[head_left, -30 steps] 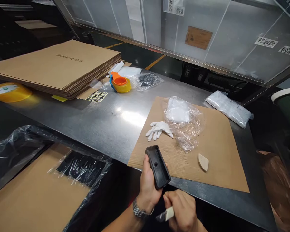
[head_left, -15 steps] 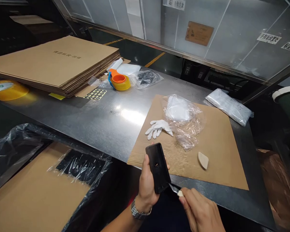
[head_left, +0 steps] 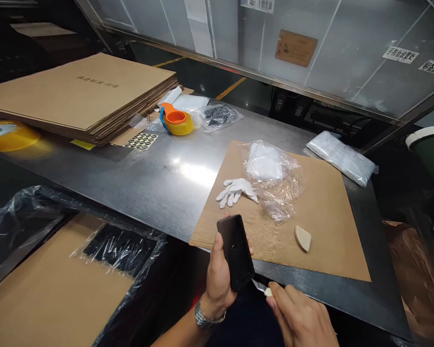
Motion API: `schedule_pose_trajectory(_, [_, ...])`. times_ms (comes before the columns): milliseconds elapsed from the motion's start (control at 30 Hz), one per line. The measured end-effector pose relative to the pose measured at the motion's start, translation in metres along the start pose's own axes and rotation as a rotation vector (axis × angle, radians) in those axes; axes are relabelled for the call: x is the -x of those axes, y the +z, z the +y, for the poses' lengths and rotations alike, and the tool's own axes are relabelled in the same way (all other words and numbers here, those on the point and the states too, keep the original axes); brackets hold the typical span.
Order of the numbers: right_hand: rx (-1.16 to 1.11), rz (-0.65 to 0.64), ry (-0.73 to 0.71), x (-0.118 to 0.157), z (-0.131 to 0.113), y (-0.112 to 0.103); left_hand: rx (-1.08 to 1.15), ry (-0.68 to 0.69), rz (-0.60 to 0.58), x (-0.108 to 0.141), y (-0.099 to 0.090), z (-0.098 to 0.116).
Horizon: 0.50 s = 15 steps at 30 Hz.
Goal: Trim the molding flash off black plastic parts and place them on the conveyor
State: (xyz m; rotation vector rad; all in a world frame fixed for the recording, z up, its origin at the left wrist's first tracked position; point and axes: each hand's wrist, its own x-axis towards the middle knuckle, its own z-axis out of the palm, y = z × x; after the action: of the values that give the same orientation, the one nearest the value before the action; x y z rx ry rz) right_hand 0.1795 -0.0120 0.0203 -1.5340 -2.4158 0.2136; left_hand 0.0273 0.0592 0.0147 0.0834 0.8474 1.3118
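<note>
My left hand (head_left: pixel 219 274) is wrapped round a black, shallow plastic case (head_left: pixel 236 253) with a small hole in its middle, tilted with its hollow side toward me. In my right hand (head_left: pixel 300 311) is a knife (head_left: pixel 259 286) with a pale handle and a short metal blade. The blade's tip is at the lower right corner of the case; whether it touches I cannot tell. Beyond the case, a white glove (head_left: pixel 237 191) lies on a cardboard sheet (head_left: pixel 329 212). Right of it on the sheet is a beige wedge-shaped pad (head_left: pixel 303 239).
A crumpled clear plastic bag (head_left: pixel 280 193) lies behind the glove. Flat cardboard (head_left: pixel 130 91) is stacked at the far left of the metal table (head_left: pixel 159 183), near a tape dispenser (head_left: pixel 177 120). A plastic-wrapped packet (head_left: pixel 342 156) lies at right. A plastic-lined box (head_left: pixel 58 284) stands lower left.
The knife tip has moved slightly down along the corner of the case. The case has turned a little in my left hand. The whole view has shifted slightly.
</note>
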Motion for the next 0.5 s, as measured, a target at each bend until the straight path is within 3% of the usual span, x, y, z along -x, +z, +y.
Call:
schedule_pose_trajectory(267, [0.044, 0.001, -0.01, -0.0002, 0.0022, 0.0007, -0.039, 0.007, -0.013, -0.0004, -0.0016, -0.0023])
schedule_pose_trajectory(500, [0.156, 0.11, -0.063, -0.0036, 0.0013, 0.0034, -0.16, -0.017, 0.077, -0.0032, -0.0021, -0.0011])
